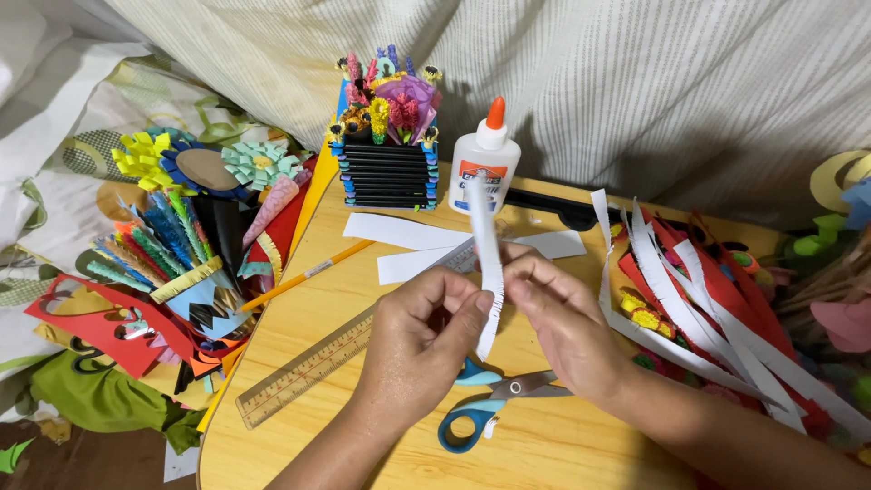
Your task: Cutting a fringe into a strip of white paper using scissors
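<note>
Paper strip [487,263], white, fringed: you hold it upright above the table [562,445], your left hand [422,340] and right hand [562,318] each pinching its lower part. Under your hands: blue scissors [481,408], ruler [304,372]. Beyond: pencil [304,277], white slips [399,231], glue bottle [485,159], black basket [388,172] of paper flowers. Right: more fringed strips [689,308] over red paper. Backdrop: ribbed pale cloth [653,82].

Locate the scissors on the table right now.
In the head view, the blue-handled scissors lie on the wooden table near its front edge, directly beneath both hands, right of the ruler.
</note>
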